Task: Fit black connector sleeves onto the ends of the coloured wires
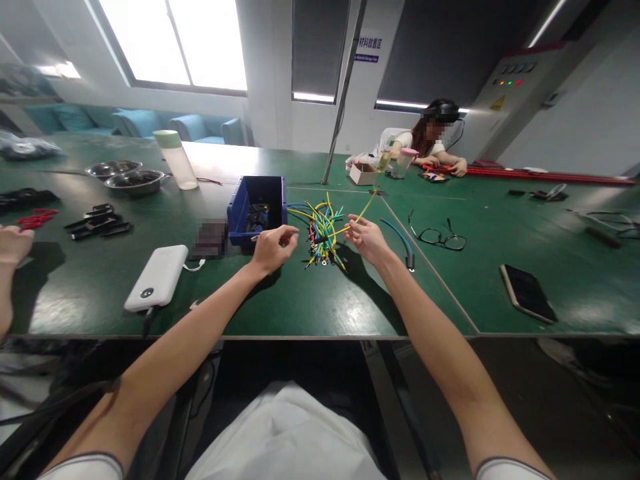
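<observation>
My right hand (369, 241) pinches a yellow-green wire (369, 205). The wire slants up to the right, and its black sleeved end (320, 240) points left over the bundle. Below and beside it lies a loose bundle of short wires (326, 248) in yellow, green and blue, many with metal lugs. My left hand (274, 251) hovers left of the bundle, fingers loosely curled and thumb apart, with nothing visible in it. Just behind that hand stands a blue bin (241, 212) with small dark parts inside. A thick blue cable (400, 239) with a black end and lug lies right of my right hand.
A white power bank (157, 279), a clear bottle (177, 160) and metal bowls (133, 181) are at left. Eyeglasses (440, 239) and a phone (527, 292) lie at right. A thin pole (343, 100) rises behind the wires. Another person's hand (15, 245) shows at far left; a person (435, 140) sits opposite.
</observation>
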The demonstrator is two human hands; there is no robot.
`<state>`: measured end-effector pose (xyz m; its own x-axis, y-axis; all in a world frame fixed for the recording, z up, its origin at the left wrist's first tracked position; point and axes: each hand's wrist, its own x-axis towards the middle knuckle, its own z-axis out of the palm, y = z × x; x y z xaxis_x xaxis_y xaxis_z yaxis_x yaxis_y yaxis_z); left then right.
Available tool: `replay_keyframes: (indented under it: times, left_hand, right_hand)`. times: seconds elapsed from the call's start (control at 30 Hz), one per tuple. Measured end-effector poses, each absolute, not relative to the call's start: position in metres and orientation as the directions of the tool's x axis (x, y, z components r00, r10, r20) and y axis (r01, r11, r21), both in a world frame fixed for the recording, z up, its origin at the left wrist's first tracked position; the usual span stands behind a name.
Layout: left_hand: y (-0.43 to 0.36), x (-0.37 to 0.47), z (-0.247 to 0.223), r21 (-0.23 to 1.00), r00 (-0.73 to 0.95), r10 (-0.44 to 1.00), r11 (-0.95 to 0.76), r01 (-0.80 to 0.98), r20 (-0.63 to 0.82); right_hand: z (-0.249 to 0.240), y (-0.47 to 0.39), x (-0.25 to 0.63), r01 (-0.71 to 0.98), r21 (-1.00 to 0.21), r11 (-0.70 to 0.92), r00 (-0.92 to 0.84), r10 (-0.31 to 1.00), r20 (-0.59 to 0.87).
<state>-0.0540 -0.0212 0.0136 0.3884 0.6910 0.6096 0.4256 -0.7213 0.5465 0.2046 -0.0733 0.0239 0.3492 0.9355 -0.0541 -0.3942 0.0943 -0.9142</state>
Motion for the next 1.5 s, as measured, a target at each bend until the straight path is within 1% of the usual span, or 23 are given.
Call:
replay_keyframes:
  times: [0.13, 0.23, 0.37, 0.47, 0.6, 0.67, 0.8, 0.93, 1.03, 1.1, 1.17, 1.33, 1.5]
  left_hand:
    - [-0.014, -0.059, 0.024, 0.528, 0.154, 0.749, -0.582, 0.619, 0.644]
    - [-0.005, -0.064, 0.031, 0.498, 0.092, 0.780, -0.481, 0.722, 0.619]
    - [0.014, -0.067, 0.040, 0.448, 0.116, 0.829, -0.406, 0.796, 0.546]
    - [0.032, -0.065, 0.048, 0.384, 0.142, 0.861, -0.357, 0.851, 0.488]
    - [0.052, -0.061, 0.052, 0.305, 0.152, 0.870, -0.321, 0.896, 0.470]
    - [0.059, -0.061, 0.049, 0.260, 0.175, 0.884, -0.309, 0.915, 0.434]
    - [0.074, -0.063, 0.038, 0.200, 0.232, 0.933, -0.292, 0.935, 0.277]
    - [0.088, -0.065, 0.030, 0.203, 0.271, 0.954, -0.292, 0.935, 0.125]
    - [0.091, -0.065, 0.028, 0.213, 0.256, 0.966, -0.255, 0.943, 0.021]
    - [0.091, -0.065, 0.028, 0.207, 0.236, 0.971, -0.227, 0.952, -0.024]
    - [0.089, -0.066, 0.029, 0.198, 0.223, 0.975, -0.215, 0.956, -0.019]
    - [0.083, -0.067, 0.032, 0.203, 0.206, 0.976, -0.216, 0.955, 0.069]
    - [0.076, -0.068, 0.034, 0.263, 0.196, 0.970, -0.228, 0.938, 0.141]
  right_hand:
    - [0.030, -0.076, 0.210, -0.391, -0.907, 0.155, 0.399, 0.917, -0.015]
    - [0.035, -0.077, 0.214, -0.372, -0.912, 0.174, 0.443, 0.897, -0.009]
    - [0.042, -0.079, 0.219, -0.345, -0.920, 0.184, 0.502, 0.865, -0.015]
    - [0.043, -0.080, 0.225, -0.350, -0.911, 0.217, 0.544, 0.839, -0.009]
    - [0.041, -0.077, 0.234, -0.361, -0.900, 0.243, 0.589, 0.808, -0.018]
    - [0.038, -0.075, 0.238, -0.348, -0.907, 0.235, 0.611, 0.791, -0.030]
    - [0.036, -0.072, 0.244, -0.292, -0.926, 0.237, 0.642, 0.767, -0.006]
    - [0.035, -0.070, 0.253, -0.200, -0.953, 0.228, 0.669, 0.742, 0.037]
    - [0.034, -0.069, 0.262, -0.113, -0.969, 0.219, 0.689, 0.721, 0.082]
    - [0.032, -0.068, 0.269, -0.050, -0.977, 0.205, 0.701, 0.704, 0.112]
    - [0.031, -0.067, 0.276, 0.016, -0.982, 0.187, 0.708, 0.691, 0.143]
    - [0.026, -0.066, 0.288, 0.166, -0.977, 0.133, 0.717, 0.664, 0.212]
    - [0.023, -0.069, 0.296, 0.299, -0.953, -0.038, 0.733, 0.649, 0.204]
